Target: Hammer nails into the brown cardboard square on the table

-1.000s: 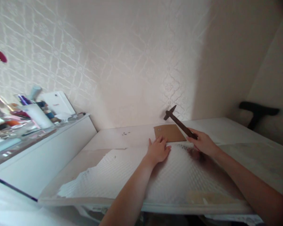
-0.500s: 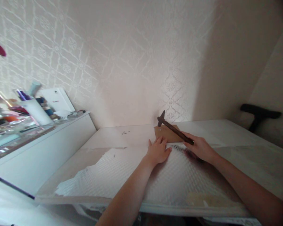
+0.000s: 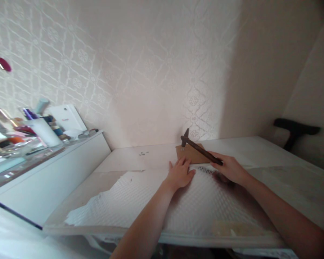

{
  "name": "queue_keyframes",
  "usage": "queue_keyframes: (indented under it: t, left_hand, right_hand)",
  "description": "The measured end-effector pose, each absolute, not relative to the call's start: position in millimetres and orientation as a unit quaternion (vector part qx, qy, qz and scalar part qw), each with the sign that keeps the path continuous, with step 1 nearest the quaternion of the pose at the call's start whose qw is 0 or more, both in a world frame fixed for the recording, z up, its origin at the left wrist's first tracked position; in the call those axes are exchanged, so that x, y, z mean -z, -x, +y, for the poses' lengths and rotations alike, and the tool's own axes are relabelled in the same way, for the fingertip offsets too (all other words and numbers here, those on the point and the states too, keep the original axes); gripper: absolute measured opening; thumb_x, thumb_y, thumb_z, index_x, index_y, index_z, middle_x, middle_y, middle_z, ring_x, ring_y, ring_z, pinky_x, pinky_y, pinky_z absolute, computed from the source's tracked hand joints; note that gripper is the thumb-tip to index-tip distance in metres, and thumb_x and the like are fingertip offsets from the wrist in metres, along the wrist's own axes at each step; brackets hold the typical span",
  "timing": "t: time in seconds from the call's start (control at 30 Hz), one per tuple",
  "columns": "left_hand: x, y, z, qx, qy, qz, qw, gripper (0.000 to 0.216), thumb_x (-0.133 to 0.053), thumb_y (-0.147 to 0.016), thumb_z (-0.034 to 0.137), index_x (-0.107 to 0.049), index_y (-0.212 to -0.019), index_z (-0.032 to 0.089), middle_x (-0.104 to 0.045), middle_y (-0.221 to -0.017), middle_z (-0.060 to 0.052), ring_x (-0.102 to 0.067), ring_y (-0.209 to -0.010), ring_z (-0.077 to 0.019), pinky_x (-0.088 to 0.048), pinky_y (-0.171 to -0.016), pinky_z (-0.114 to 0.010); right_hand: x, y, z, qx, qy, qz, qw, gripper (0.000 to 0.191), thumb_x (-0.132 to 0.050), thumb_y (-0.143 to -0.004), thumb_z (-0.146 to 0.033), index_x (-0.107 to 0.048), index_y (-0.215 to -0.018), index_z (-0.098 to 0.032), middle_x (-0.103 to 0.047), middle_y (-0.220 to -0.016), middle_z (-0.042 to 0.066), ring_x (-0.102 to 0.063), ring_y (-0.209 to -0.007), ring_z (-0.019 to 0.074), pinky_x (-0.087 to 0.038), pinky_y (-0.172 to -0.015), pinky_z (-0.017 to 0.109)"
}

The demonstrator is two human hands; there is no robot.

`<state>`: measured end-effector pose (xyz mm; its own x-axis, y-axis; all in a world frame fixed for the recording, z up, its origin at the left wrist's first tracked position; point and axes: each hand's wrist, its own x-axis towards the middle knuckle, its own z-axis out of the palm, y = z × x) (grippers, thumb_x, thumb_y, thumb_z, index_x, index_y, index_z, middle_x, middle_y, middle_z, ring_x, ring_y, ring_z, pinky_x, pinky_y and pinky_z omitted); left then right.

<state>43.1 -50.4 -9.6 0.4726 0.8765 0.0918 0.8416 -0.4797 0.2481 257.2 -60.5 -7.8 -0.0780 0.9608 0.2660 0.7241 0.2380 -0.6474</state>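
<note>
Brown board (image 3: 192,154) lies flat at the far edge of the white textured sheet (image 3: 162,201), near the wall. Right hand (image 3: 230,168) is closed round the handle of a dark hammer (image 3: 198,148), head down at the board's far-left corner. Left hand (image 3: 180,173) rests flat, fingers spread, holding nothing, against the board's near-left corner. Advice: keep those fingers clear of the head; use short, square taps.
</note>
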Motion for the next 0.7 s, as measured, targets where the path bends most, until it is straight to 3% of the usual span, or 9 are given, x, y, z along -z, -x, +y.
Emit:
queue_keyframes:
  t: [0.1, 0.27, 0.7]
  left_hand:
    - [8, -43, -51, -0.097, -0.854, 0.505, 0.084, 0.053, -0.029, -0.089, 0.047, -0.031, -0.136, 0.023, -0.026, -0.145, -0.01, -0.022, -0.132, -0.0289, -0.013, -0.101, -0.062]
    - [9, -43, -51, -0.076, -0.858, 0.504, 0.064, 0.055, -0.024, -0.09, 0.049, -0.027, -0.137, 0.021, -0.023, -0.146, -0.01, -0.02, -0.132, -0.0287, -0.016, -0.101, -0.063]
    - [9, -42, -50, -0.067, -0.859, 0.504, 0.055, 0.057, -0.021, -0.089, 0.051, -0.026, -0.137, 0.021, -0.023, -0.146, -0.01, -0.021, -0.132, -0.0275, -0.017, -0.1, -0.062]
  right_hand:
    - [9, -258, -59, -0.193, 0.581, -0.717, 0.333, 0.05, -0.049, -0.077, -0.025, -0.05, -0.128, -0.022, -0.07, -0.088, 0.0, -0.065, -0.072, 0.0191, -0.05, -0.068, 0.029]
    - [14, -260, -55, -0.156, 0.543, -0.724, 0.396, 0.05, -0.05, -0.077, -0.025, -0.051, -0.127, -0.018, -0.064, -0.112, 0.003, -0.06, -0.099, 0.0213, -0.045, -0.086, 0.031]
    - [23, -264, -50, -0.128, 0.533, -0.735, 0.398, 0.05, -0.052, -0.076, -0.027, -0.053, -0.125, -0.024, -0.067, -0.105, 0.002, -0.065, -0.086, 0.0214, -0.049, -0.078, 0.032]
